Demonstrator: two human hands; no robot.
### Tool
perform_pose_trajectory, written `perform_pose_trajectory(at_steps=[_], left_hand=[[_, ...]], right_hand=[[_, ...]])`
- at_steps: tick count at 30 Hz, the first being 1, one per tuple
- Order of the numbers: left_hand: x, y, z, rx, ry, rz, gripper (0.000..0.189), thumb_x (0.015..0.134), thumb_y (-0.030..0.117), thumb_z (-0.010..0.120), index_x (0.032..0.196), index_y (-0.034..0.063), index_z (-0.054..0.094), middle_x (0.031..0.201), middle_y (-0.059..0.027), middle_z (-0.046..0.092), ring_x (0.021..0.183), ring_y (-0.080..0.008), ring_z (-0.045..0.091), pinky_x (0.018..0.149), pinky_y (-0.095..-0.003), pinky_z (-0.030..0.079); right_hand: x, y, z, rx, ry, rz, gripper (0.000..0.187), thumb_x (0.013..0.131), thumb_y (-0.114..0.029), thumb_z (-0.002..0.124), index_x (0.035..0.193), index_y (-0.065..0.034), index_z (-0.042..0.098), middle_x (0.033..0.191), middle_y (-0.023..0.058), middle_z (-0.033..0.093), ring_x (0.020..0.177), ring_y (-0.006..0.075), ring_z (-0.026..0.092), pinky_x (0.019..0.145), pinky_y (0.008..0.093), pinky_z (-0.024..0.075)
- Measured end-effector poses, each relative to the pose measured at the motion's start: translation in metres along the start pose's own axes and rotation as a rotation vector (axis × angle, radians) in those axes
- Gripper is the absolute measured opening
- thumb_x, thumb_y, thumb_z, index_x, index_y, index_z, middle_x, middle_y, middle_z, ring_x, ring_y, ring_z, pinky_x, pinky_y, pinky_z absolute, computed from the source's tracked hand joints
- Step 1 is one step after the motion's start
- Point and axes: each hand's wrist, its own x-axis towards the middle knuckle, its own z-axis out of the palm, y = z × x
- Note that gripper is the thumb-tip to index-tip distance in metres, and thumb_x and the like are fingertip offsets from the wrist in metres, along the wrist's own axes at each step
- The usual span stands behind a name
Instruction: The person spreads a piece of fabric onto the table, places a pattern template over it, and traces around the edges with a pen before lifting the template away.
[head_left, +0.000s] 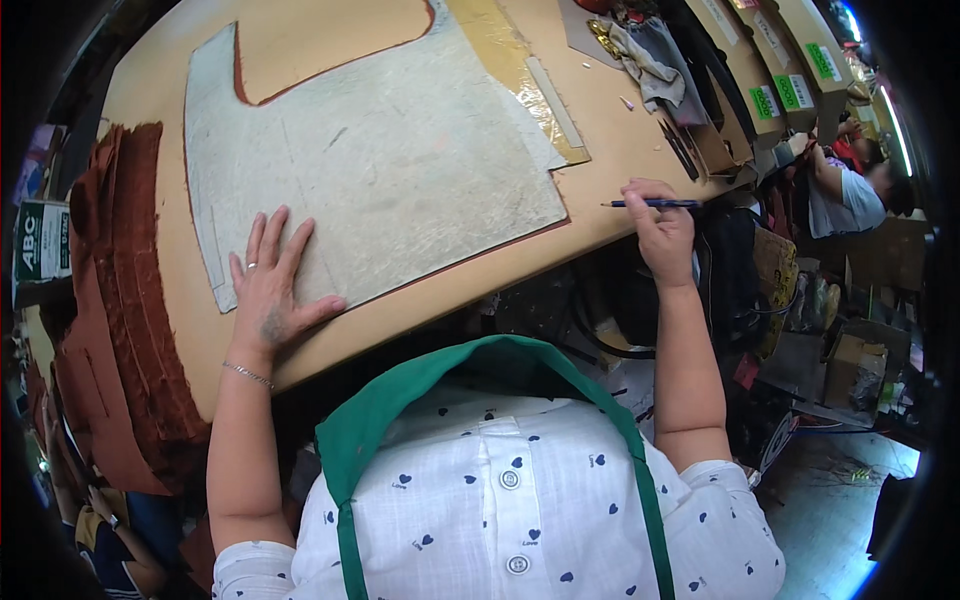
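My left hand (277, 277) lies flat with fingers spread on the near left corner of a large grey pattern piece (390, 165). The piece has a deep curved cutout at its far side, and a thin reddish-brown edge of material shows beneath it along the rim. In my right hand (664, 232) is a dark blue pencil (660, 203), its tip pointing left. That hand hovers by the table's front edge, right of the pattern's near right corner. A yellowish taped strip (510, 67) joins the pattern's right side.
Reddish-brown material pieces (127, 300) hang over the left edge of the tan table (375, 322). At the back right lie a crumpled cloth (645, 64), dark slim tools (679, 150) and cardboard boxes (780, 67). Other people (847, 187) are at the right and lower left.
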Motion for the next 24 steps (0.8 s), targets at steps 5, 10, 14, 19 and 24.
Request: perform_pose_trajectory(at_steps=[5, 10, 14, 19, 24], left_hand=[[0.014, 0.006, -0.005, -0.166, 0.041, -0.093, 0.056, 0.071, 0.046, 0.066, 0.115, 0.015, 0.054, 0.139, -0.0109, 0.034, 0.133, -0.0346, 0.021, 0.098, -0.0645, 0.017], [0.072, 0.091, -0.003, -0.226, 0.196, 0.259, 0.029, 0.081, 0.025, 0.06, 0.105, 0.0104, 0.057, 0.132, -0.011, 0.042, 0.129, -0.0365, 0.028, 0.103, -0.0473, 0.025], [0.099, 0.148, 0.015, -0.184, 0.096, 0.332, 0.042, 0.082, 0.037, 0.057, 0.12, 0.0197, 0.051, 0.14, -0.0081, 0.031, 0.133, -0.0332, 0.019, 0.095, -0.068, 0.02], [0.105, 0.159, 0.024, -0.168, 0.05, 0.291, 0.05, 0.082, 0.045, 0.053, 0.127, 0.0233, 0.046, 0.142, -0.0077, 0.027, 0.135, -0.0322, 0.016, 0.097, -0.0688, 0.015], [0.104, 0.16, 0.022, -0.133, 0.028, 0.285, 0.05, 0.083, 0.047, 0.05, 0.129, 0.0279, 0.044, 0.144, -0.0087, 0.024, 0.135, -0.0332, 0.014, 0.097, -0.0688, 0.013]], right_hand=[[-0.009, -0.007, 0.008, 0.334, -0.003, 0.18, 0.006, 0.085, -0.006, 0.06, 0.082, -0.0016, 0.057, 0.081, 0.0019, 0.057, 0.077, 0.0075, 0.051, 0.072, 0.021, 0.0415], [-0.024, -0.017, 0.04, 0.459, -0.056, 0.242, 0.007, 0.082, -0.007, 0.063, 0.08, -0.0027, 0.059, 0.081, 0.004, 0.059, 0.078, 0.0133, 0.054, 0.072, 0.025, 0.0427], [-0.028, -0.022, 0.052, 0.278, -0.053, 0.178, 0.008, 0.076, -0.009, 0.068, 0.076, -0.0043, 0.061, 0.08, 0.006, 0.061, 0.08, 0.0215, 0.055, 0.076, 0.0318, 0.0418], [-0.025, -0.025, 0.06, 0.126, -0.067, 0.074, 0.008, 0.075, -0.009, 0.068, 0.076, -0.0055, 0.061, 0.081, 0.0067, 0.061, 0.08, 0.022, 0.055, 0.076, 0.0324, 0.0421], [-0.017, -0.008, 0.038, -0.004, 0.094, 0.079, 0.006, 0.076, -0.007, 0.065, 0.075, -0.0053, 0.06, 0.08, 0.0078, 0.061, 0.08, 0.0233, 0.055, 0.074, 0.0333, 0.0425]])
